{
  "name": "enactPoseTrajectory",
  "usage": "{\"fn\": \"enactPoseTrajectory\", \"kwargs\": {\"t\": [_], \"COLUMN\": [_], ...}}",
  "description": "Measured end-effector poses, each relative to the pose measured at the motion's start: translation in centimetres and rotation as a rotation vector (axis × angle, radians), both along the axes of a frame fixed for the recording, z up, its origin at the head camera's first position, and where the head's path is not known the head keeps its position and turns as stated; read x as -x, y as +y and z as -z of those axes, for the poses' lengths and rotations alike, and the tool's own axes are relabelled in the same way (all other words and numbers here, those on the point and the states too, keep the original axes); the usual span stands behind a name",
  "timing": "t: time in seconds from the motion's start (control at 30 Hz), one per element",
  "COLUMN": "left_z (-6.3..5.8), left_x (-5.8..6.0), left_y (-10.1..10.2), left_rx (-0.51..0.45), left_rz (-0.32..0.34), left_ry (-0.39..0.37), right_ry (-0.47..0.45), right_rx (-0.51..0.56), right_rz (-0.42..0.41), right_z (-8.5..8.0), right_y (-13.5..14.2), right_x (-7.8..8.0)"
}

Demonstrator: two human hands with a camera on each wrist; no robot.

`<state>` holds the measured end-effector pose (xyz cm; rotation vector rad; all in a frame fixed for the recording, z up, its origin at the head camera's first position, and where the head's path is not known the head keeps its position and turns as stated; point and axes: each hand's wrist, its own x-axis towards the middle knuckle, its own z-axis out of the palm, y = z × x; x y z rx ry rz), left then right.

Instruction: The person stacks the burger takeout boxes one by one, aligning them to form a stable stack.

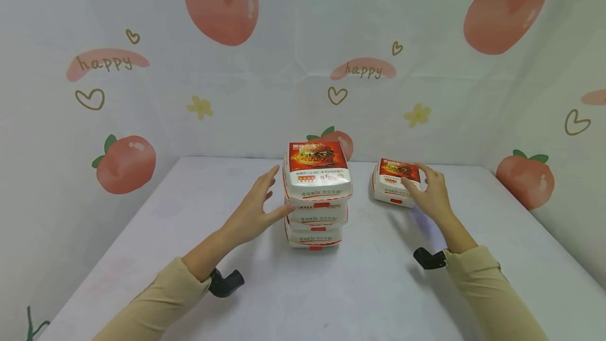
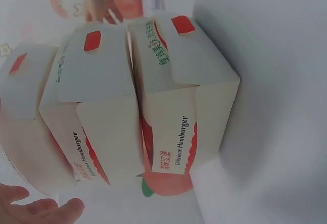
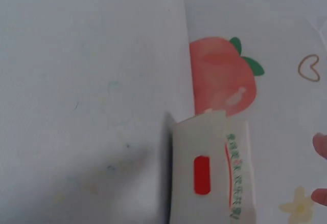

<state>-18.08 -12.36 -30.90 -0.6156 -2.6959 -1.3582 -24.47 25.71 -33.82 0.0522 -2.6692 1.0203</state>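
Note:
Three white hamburger boxes stand in a stack; the top box (image 1: 318, 170) has a red lid with a burger picture, above the middle box (image 1: 317, 216) and the bottom box (image 1: 313, 237). My left hand (image 1: 248, 214) is just left of this stack, fingers spread and thumb pointing at its side. In the left wrist view the fingertips (image 2: 64, 213) show beside the top box, holding nothing. Farther right, a single hamburger box (image 1: 395, 183) lies on the table. Over its right side hovers my right hand (image 1: 433, 196), thumb and fingers apart; its fingertips (image 3: 321, 146) appear clear of the box.
The white table (image 1: 284, 299) ends at a cloth backdrop (image 1: 293, 25) printed with fruit, hearts and flowers. Black curved pieces, one on the left wrist (image 1: 226, 283) and one on the right wrist (image 1: 430, 258), jut out above the table.

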Motion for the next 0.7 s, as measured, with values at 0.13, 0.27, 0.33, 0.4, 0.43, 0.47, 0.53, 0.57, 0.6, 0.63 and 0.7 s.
{"fn": "enactPoseTrajectory", "kwargs": {"t": [0.13, 0.27, 0.33, 0.4, 0.43, 0.47, 0.53, 0.57, 0.6, 0.63, 0.7], "left_z": [-0.1, -0.1, -0.1, -0.1, -0.1, -0.1, -0.1, -0.1, -0.2, -0.2, -0.3], "left_x": [0.1, 0.2, 0.2, 0.2, 0.2, 0.2, 0.2, 0.2, 0.1, 0.1, 0.1], "left_y": [0.2, 0.4, 0.5, 0.5, 0.5, 0.6, 0.6, 0.6, 0.6, 0.6, 0.6], "left_rx": [-0.005, -0.007, -0.005, -0.003, -0.003, -0.003, -0.005, -0.007, -0.009, -0.009, -0.009], "left_rz": [0.004, 0.003, 0.004, 0.003, 0.004, 0.004, 0.003, 0.002, 0.002, 0.001, 0.001], "left_ry": [0.008, 0.013, 0.015, 0.013, 0.012, 0.010, 0.005, 0.002, 0.000, -0.001, 0.000], "right_ry": [-0.076, -0.125, -0.141, -0.148, -0.149, -0.149, -0.143, -0.134, -0.128, -0.120, -0.107], "right_rx": [0.003, -0.002, -0.011, -0.013, -0.017, -0.019, -0.019, -0.020, -0.023, -0.027, -0.032], "right_rz": [-0.003, -0.013, -0.022, -0.039, -0.047, -0.056, -0.076, -0.087, -0.099, -0.107, -0.121], "right_z": [0.4, 0.8, 1.0, 1.3, 1.4, 1.6, 2.0, 2.2, 2.3, 2.5, 2.8], "right_y": [0.5, 0.8, 0.9, 1.1, 1.2, 1.3, 1.5, 1.6, 1.6, 1.7, 1.8], "right_x": [0.3, 0.6, 0.7, 0.9, 0.9, 1.0, 1.1, 1.1, 1.2, 1.3, 1.3]}}
